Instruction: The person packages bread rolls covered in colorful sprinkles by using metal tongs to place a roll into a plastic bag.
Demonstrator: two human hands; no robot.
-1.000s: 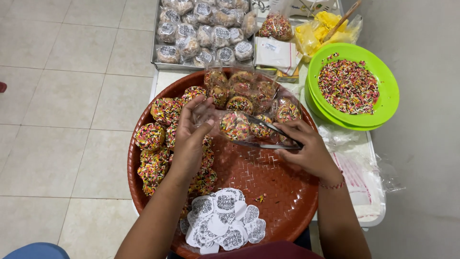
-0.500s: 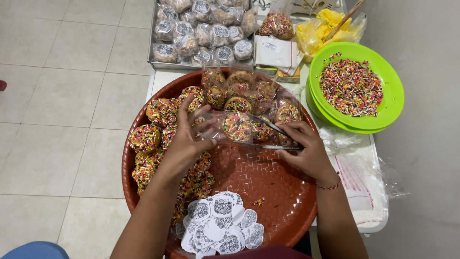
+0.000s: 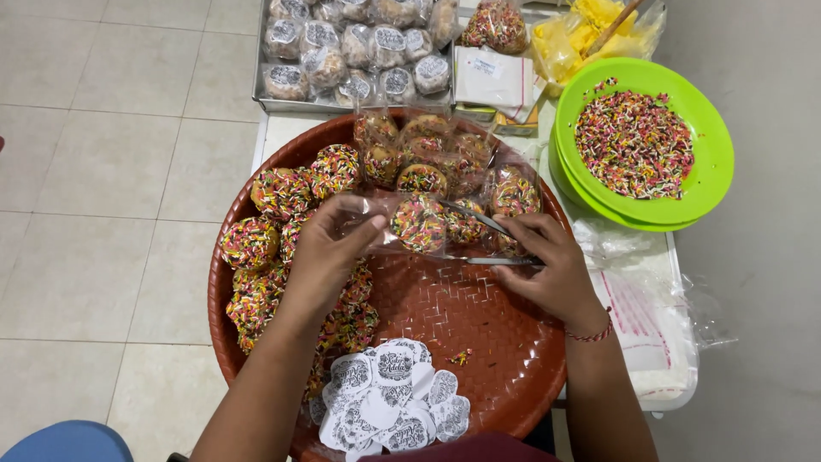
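Clear plastic bag held open at the grip, between left hand and right hand. Just beyond the grip, a cluster of filled clear bags lying side by side. Near side of the grip, toward the body: heap of white scalloped round labels with black print, overlapping. Far beyond the grip: metal tray of sealed clear packets, each topped with the same white round label. Beyond-right: flat white paper package, yellow plastic bag. Right of the grip: stack of flat clear bags, red print.
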